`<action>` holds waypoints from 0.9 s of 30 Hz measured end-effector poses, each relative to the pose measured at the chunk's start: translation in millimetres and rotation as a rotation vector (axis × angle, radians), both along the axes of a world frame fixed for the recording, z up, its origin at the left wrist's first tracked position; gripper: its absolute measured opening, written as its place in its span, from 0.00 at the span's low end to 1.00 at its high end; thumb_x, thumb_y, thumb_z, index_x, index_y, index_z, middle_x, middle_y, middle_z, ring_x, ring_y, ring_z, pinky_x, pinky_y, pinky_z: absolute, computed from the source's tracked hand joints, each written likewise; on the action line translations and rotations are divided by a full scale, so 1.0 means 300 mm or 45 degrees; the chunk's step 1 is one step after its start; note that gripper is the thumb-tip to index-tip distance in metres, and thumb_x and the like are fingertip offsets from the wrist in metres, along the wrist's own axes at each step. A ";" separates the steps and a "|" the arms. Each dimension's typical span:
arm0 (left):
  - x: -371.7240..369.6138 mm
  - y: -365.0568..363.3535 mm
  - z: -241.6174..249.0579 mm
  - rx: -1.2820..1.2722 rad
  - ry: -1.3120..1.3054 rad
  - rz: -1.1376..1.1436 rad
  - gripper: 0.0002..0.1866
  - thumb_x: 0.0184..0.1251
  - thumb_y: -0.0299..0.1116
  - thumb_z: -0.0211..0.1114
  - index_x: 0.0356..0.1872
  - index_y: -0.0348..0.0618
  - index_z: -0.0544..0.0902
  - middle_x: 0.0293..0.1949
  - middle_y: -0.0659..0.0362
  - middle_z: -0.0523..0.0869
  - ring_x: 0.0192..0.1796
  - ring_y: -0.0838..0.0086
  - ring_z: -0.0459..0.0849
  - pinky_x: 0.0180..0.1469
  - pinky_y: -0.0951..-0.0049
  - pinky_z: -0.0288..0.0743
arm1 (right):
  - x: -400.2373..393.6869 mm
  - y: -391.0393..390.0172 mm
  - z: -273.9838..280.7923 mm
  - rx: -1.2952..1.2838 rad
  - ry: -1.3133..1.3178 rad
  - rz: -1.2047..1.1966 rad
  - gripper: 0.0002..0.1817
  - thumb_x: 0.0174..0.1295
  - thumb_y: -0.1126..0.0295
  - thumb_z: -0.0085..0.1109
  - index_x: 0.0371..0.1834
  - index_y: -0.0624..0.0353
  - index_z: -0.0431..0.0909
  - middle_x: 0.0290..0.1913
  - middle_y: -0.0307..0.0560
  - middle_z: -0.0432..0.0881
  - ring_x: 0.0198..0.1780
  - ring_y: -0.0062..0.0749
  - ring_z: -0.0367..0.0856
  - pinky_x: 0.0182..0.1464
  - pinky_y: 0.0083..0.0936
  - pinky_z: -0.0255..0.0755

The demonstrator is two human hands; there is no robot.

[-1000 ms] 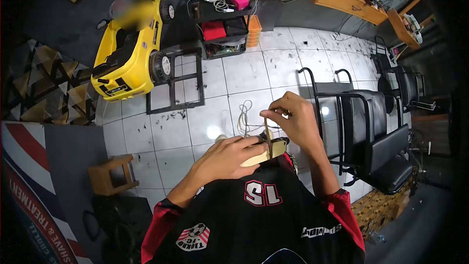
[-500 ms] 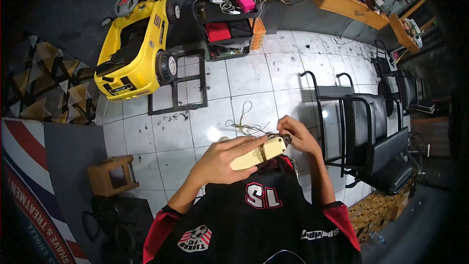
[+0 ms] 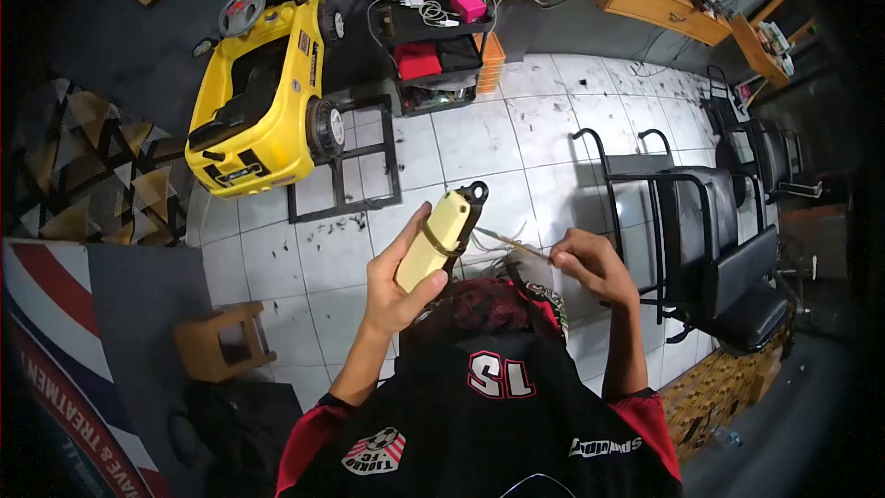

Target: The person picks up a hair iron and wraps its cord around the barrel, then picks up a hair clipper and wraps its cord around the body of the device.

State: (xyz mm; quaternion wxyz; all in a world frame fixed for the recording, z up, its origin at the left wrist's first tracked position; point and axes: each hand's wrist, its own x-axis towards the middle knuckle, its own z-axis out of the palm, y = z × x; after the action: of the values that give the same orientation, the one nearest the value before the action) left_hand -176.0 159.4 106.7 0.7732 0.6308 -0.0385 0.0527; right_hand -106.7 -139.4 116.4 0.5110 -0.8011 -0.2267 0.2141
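Observation:
My left hand grips a cream and black hair clipper, its black hanging loop pointing up and away from me. A cord is wound in a band around the clipper's middle. My right hand is off to the right, its fingers pinched on a length of cord that stretches towards the clipper. Past the fingers, the cord's other end is blurred and hard to follow.
A yellow toy car stands at the upper left beside a black metal frame. Behind is a black cart. Black salon chairs are on the right, a brown stool at lower left. Hair clippings dot the tiled floor.
My left hand has turned the clipper from lying sideways to pointing away from me. My right hand has moved off the clipper to the right, drawing the cord out between them.

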 end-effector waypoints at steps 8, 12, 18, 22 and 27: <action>-0.001 0.049 -0.015 -0.152 0.101 -0.159 0.37 0.58 0.34 0.68 0.66 0.25 0.66 0.61 0.48 0.77 0.63 0.68 0.75 0.66 0.69 0.65 | -0.029 -0.011 0.051 -0.009 0.364 -0.200 0.10 0.69 0.67 0.57 0.33 0.63 0.74 0.23 0.38 0.72 0.27 0.17 0.61 0.27 0.20 0.58; 0.025 0.038 0.013 -0.084 0.047 -0.148 0.37 0.58 0.35 0.69 0.66 0.26 0.67 0.59 0.49 0.78 0.61 0.69 0.77 0.65 0.69 0.66 | -0.002 0.021 0.078 -0.296 -0.216 -0.227 0.06 0.62 0.71 0.64 0.37 0.59 0.77 0.25 0.48 0.71 0.28 0.25 0.69 0.28 0.24 0.63; 0.082 -0.036 0.030 -0.041 0.071 -0.106 0.41 0.54 0.41 0.68 0.65 0.26 0.65 0.53 0.49 0.79 0.52 0.69 0.80 0.56 0.68 0.75 | 0.047 -0.089 0.069 -0.061 -0.524 -0.141 0.09 0.59 0.76 0.65 0.43 0.63 0.83 0.32 0.43 0.74 0.31 0.26 0.75 0.31 0.24 0.68; 0.119 -0.077 -0.034 -0.095 0.198 -0.249 0.39 0.56 0.40 0.68 0.66 0.29 0.64 0.50 0.51 0.79 0.47 0.70 0.81 0.51 0.68 0.79 | 0.025 -0.153 0.110 0.262 0.083 -0.207 0.11 0.71 0.72 0.51 0.45 0.64 0.84 0.20 0.36 0.70 0.20 0.16 0.68 0.23 0.17 0.61; 0.132 -0.172 0.016 -0.005 0.218 -0.423 0.26 0.58 0.30 0.71 0.57 0.32 0.74 0.47 0.61 0.80 0.49 0.79 0.76 0.55 0.76 0.69 | 0.047 -0.197 0.116 -0.124 0.083 -0.375 0.11 0.73 0.72 0.44 0.47 0.64 0.76 0.14 0.38 0.71 0.15 0.24 0.70 0.23 0.24 0.67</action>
State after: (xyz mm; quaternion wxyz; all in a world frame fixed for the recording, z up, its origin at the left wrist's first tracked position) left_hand -136.5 107.8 111.4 0.7728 0.6165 -0.0760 -0.1296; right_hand -92.6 -198.5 151.3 0.5045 -0.8421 -0.0794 0.1734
